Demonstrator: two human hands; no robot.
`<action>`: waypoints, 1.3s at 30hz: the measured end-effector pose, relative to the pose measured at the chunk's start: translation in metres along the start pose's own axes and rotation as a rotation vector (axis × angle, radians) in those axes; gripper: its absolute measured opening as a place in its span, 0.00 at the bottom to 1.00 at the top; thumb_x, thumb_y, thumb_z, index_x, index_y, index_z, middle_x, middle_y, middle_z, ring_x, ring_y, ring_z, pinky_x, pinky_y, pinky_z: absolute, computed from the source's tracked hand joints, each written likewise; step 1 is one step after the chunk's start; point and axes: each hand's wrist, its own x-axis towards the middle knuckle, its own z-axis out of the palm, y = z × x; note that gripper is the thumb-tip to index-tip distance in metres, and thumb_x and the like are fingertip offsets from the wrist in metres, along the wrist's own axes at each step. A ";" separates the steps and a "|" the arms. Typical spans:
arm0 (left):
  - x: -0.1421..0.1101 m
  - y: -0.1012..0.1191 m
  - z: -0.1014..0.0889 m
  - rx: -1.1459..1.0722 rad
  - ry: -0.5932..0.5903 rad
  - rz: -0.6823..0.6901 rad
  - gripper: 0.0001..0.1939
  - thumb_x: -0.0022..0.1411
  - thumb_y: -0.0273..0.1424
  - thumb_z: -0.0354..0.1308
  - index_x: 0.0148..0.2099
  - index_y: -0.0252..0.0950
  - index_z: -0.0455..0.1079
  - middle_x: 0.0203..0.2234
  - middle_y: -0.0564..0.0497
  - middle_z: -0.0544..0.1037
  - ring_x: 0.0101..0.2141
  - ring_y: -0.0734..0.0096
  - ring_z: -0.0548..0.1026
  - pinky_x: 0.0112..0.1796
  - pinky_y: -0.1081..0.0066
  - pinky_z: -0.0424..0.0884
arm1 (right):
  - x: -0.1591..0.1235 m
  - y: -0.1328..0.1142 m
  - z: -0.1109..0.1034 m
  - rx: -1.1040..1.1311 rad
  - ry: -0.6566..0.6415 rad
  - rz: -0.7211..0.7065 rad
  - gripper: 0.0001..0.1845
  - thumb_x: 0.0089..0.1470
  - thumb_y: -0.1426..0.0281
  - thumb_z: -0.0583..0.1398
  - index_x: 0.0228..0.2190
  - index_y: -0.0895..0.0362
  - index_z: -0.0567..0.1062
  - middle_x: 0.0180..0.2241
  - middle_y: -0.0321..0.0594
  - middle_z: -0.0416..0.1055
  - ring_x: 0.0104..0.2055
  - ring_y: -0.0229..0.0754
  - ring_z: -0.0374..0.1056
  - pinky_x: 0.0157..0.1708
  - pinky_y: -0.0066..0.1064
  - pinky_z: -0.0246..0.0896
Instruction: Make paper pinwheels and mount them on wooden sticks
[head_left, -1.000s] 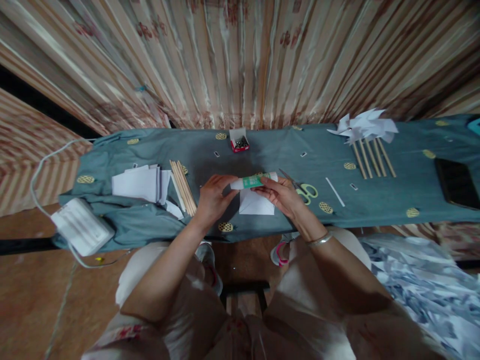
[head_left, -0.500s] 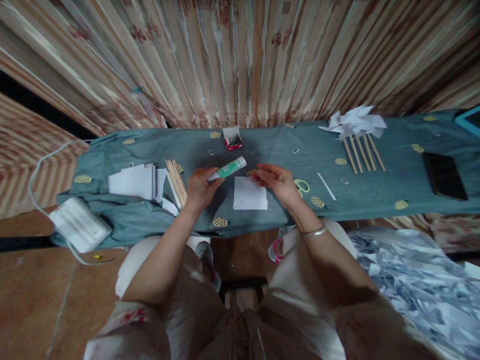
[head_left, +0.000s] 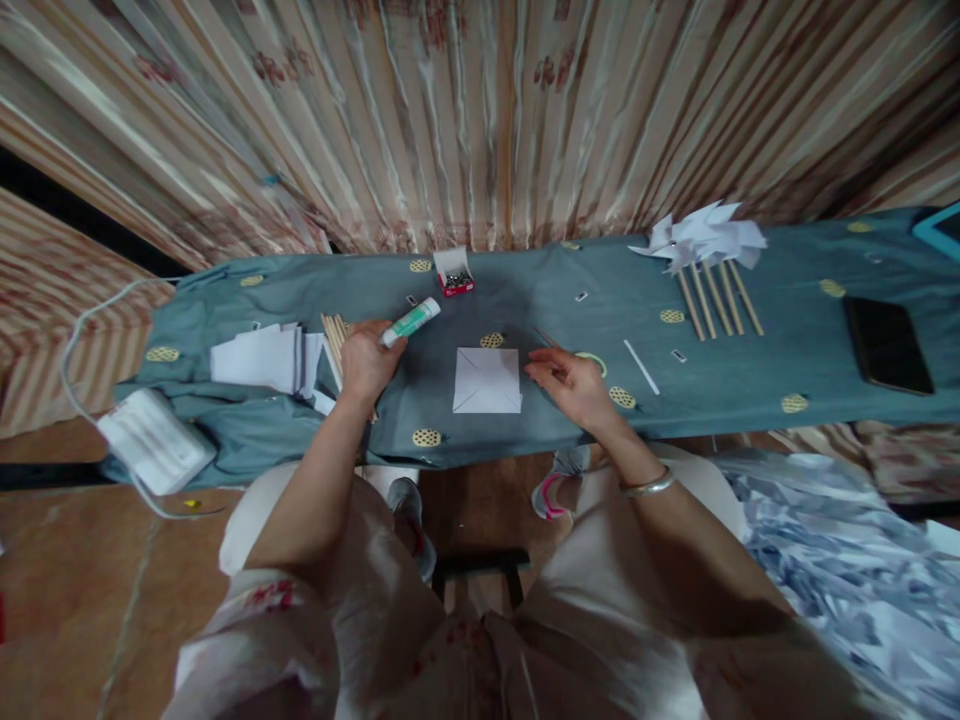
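My left hand [head_left: 367, 365] is closed around a glue stick [head_left: 414, 322], a white tube with a green label that points up and to the right. Beneath that hand lies a bundle of thin wooden sticks [head_left: 333, 328], partly covered. A square of white paper [head_left: 486, 380] with diagonal crease lines rests flat between my hands. Just right of the paper is my right hand [head_left: 568, 385], fingers loosely curved and apart, with nothing visible in them. Scissors with a pale green handle [head_left: 596, 362] lie behind it, partly hidden.
A small red-and-white box of metal pins [head_left: 454, 275] stands at the back. Paper pinwheels [head_left: 705, 238] on sticks, a paper strip [head_left: 641, 367] and a phone [head_left: 889, 345] lie to the right. Leftward are stacked white papers [head_left: 259, 360] and a white power strip [head_left: 157, 440].
My left hand has carried the glue stick left, over the wooden sticks. My right hand has moved off the paper toward the scissors. The view has shifted slightly.
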 end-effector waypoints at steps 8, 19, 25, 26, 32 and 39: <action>-0.059 0.067 -0.001 -0.093 -0.210 0.553 0.16 0.63 0.39 0.61 0.49 0.36 0.72 0.43 0.44 0.78 0.46 0.58 0.74 0.47 0.58 0.73 | -0.014 -0.010 0.004 -0.251 -0.149 -0.316 0.14 0.58 0.70 0.56 0.43 0.50 0.79 0.46 0.42 0.79 0.50 0.50 0.73 0.55 0.46 0.65; -0.079 0.087 0.020 0.158 -0.244 0.804 0.08 0.68 0.29 0.55 0.38 0.33 0.74 0.32 0.47 0.79 0.35 0.66 0.75 0.37 0.68 0.71 | -0.021 0.001 0.007 -0.422 -0.206 -0.447 0.17 0.58 0.76 0.54 0.45 0.55 0.77 0.52 0.48 0.75 0.55 0.50 0.70 0.56 0.50 0.65; -0.087 0.089 0.015 0.202 -0.219 0.766 0.09 0.68 0.26 0.53 0.35 0.32 0.73 0.29 0.47 0.77 0.32 0.65 0.74 0.32 0.69 0.69 | -0.021 -0.001 0.004 -0.314 -0.256 -0.366 0.18 0.50 0.73 0.61 0.44 0.52 0.77 0.53 0.45 0.74 0.56 0.50 0.70 0.57 0.49 0.64; -0.090 0.088 0.013 0.203 -0.229 0.743 0.09 0.68 0.26 0.53 0.35 0.33 0.73 0.29 0.47 0.77 0.33 0.65 0.74 0.32 0.69 0.69 | -0.022 -0.001 0.003 -0.290 -0.267 -0.352 0.19 0.49 0.73 0.62 0.45 0.52 0.77 0.54 0.45 0.74 0.56 0.50 0.70 0.57 0.48 0.64; -0.118 0.088 0.008 0.093 -0.188 0.604 0.09 0.68 0.26 0.52 0.39 0.33 0.74 0.33 0.46 0.78 0.35 0.65 0.75 0.35 0.68 0.72 | -0.035 -0.005 0.002 -0.312 -0.306 -0.371 0.18 0.47 0.76 0.60 0.41 0.53 0.77 0.55 0.46 0.73 0.56 0.50 0.69 0.57 0.49 0.63; -0.134 0.093 0.012 -0.080 -0.103 0.460 0.08 0.67 0.25 0.53 0.42 0.33 0.74 0.36 0.45 0.79 0.39 0.63 0.74 0.40 0.65 0.75 | -0.043 -0.006 0.007 -0.282 -0.244 -0.330 0.11 0.52 0.72 0.62 0.39 0.52 0.78 0.53 0.45 0.73 0.56 0.51 0.68 0.58 0.51 0.62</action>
